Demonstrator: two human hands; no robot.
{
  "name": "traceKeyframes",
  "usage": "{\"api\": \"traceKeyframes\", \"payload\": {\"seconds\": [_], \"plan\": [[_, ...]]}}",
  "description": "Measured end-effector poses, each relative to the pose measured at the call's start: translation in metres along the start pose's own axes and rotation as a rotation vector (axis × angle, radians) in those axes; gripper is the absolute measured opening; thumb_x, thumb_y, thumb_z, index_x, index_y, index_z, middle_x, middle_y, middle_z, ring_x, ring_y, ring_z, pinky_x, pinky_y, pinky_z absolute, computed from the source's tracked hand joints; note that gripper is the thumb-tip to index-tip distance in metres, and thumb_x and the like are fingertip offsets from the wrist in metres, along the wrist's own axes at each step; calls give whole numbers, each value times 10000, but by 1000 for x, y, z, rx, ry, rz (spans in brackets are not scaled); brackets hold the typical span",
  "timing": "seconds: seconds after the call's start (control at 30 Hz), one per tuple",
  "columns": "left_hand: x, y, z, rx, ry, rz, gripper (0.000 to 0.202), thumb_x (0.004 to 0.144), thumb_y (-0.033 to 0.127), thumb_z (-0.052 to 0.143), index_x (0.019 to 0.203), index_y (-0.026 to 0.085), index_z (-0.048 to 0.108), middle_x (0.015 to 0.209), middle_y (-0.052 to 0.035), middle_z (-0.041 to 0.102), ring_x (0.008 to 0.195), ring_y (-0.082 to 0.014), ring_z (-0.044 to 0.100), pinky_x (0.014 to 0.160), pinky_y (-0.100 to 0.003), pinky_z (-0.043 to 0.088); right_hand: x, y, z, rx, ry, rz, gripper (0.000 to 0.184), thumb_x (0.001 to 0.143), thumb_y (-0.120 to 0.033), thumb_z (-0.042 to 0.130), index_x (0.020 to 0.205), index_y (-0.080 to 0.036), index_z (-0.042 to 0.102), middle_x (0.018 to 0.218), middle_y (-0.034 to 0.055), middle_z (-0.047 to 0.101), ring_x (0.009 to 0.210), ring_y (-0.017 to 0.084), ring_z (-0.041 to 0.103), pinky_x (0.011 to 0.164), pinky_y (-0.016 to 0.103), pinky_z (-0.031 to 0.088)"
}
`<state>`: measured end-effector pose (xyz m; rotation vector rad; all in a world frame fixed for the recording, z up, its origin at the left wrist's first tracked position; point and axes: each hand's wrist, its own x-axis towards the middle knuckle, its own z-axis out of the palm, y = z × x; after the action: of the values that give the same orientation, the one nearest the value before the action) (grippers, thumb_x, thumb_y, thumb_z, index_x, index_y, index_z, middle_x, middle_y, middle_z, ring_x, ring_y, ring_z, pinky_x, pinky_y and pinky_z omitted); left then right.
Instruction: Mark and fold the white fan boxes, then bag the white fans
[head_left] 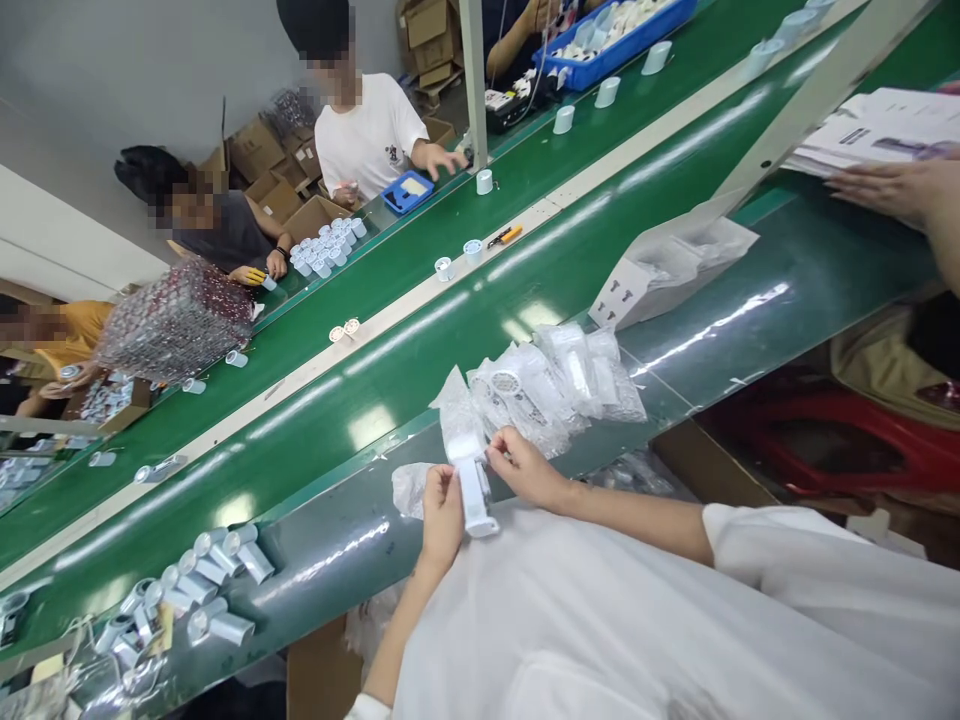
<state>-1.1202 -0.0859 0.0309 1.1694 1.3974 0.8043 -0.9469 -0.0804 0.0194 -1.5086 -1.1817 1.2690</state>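
My left hand point(442, 510) and my right hand point(521, 465) both grip a small white handheld fan point(472, 480) whose head is partly inside a clear plastic bag point(454, 410). My left fingers are pinched on the fan's handle. My right fingers are closed on the bag edge near the fan's head. Just beyond my hands lies a pile of bagged white fans point(559, 385) at the near edge of the green conveyor belt point(375, 380). A crumpled bag point(411, 487) sits beside my left hand.
Several white cylinders point(214, 590) lie at the lower left. Folded leaflets and bags point(667, 270) rest to the right, and another person's hand point(889, 185) rests on a paper stack. Across the belt other workers sit with parts, a blue tray point(611, 45) and cardboard boxes.
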Motion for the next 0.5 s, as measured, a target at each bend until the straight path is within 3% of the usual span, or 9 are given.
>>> {"api": "traceKeyframes", "payload": {"seconds": [0.13,0.23,0.33,0.4,0.5], "plan": [[-11,-2,-7,132,7,155,159,882,345,551,882,187,563,790,-37,633,687,-146,594,626,-265,501,-8,-3,-17,-56,-222,-276,98,841,-289,525,884,-218,578,824,36,614,786,187,561,793,346,461],[-18,-2,-12,295,-44,306,94,865,266,551,878,183,593,796,-39,640,712,-146,596,674,-276,503,-7,-2,-24,-10,-269,-178,206,825,-328,566,985,-211,623,907,49,641,830,187,571,779,330,476],[-21,-3,-10,391,-148,381,66,809,177,569,855,182,616,788,-30,637,716,-142,588,704,-282,498,-3,1,-27,107,-313,8,360,796,-455,592,1031,-183,611,831,24,638,746,171,579,697,309,494],[-23,-5,-5,386,-158,305,111,779,119,556,837,184,623,785,-29,640,717,-143,591,714,-284,503,-4,3,-29,77,-352,30,393,791,-525,573,974,-181,627,804,40,652,739,196,600,712,350,508],[-24,-11,3,341,-49,65,200,719,29,526,801,179,630,766,-26,647,715,-144,596,727,-284,517,-6,14,-32,-164,-367,-126,349,786,-547,563,929,-247,673,959,121,698,898,291,643,846,459,488]]}}
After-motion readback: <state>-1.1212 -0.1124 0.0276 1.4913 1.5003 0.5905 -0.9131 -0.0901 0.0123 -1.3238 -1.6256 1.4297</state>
